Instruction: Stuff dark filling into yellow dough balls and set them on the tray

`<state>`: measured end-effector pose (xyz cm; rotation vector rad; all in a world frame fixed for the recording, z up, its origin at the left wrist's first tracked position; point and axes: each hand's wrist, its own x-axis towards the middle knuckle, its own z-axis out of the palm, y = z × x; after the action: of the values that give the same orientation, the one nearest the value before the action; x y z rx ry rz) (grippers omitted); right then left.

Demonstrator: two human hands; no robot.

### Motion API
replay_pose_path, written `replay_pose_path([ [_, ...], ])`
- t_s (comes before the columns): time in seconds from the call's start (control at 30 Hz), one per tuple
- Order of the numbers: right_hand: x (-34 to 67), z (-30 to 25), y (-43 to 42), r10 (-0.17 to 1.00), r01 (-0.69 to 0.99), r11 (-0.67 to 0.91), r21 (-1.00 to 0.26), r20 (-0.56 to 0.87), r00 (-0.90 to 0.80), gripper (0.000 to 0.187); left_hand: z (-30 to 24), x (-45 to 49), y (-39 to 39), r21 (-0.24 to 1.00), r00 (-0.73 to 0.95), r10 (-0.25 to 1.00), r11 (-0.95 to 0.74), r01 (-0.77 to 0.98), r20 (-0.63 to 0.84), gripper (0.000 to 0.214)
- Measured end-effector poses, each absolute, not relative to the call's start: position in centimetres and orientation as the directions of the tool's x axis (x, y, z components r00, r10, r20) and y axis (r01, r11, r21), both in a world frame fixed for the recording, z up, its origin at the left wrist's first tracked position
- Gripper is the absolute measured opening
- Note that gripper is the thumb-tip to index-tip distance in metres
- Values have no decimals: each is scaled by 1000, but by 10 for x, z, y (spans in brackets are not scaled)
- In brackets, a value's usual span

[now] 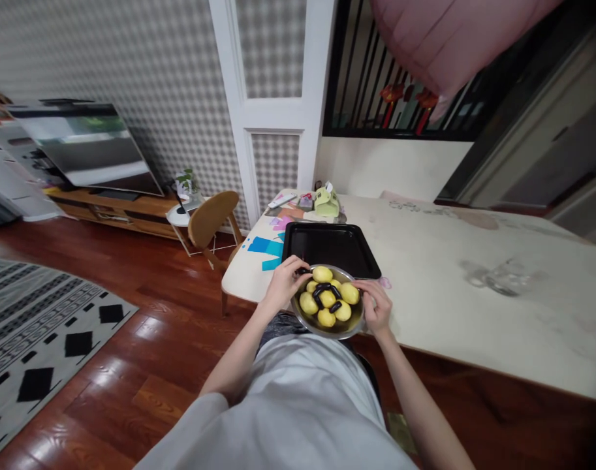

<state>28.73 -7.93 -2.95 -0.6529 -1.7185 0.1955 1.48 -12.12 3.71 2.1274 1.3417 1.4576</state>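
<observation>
A round metal bowl point(349, 329) is held in front of my waist, at the near edge of the table. Inside lie several yellow oval pieces point(323, 274), which look like potatoes or lemons, and several shiny black elongated pieces point(335, 306) on top of them. My left hand point(288, 282) is closed on the bowl's left rim, with a small dark thing by its fingertips that I cannot make out. Gripping the right rim is my right hand point(376, 305). Just beyond the bowl, a black rectangular baking tray point(327, 245) lies on the table.
The pale table point(425, 281) bears blue paper pieces point(266, 247), a green tissue box point(327, 201) and a clear glass item point(508, 277). A wooden chair point(213, 222) stands at the left. A pink balloon point(454, 39) hangs at upper right.
</observation>
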Motion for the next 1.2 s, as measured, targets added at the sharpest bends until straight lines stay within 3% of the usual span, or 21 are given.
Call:
replay_pose_path([
  [0.9,284,-27,-82,534,307,818,-486,840,-95,31,46,22,-135,665,238,803,-588,460,546,8],
  [1.2,284,-28,-83,567,317,796,-516,818,-94,33,41,32,-137,604,335,789,-612,511,516,8],
])
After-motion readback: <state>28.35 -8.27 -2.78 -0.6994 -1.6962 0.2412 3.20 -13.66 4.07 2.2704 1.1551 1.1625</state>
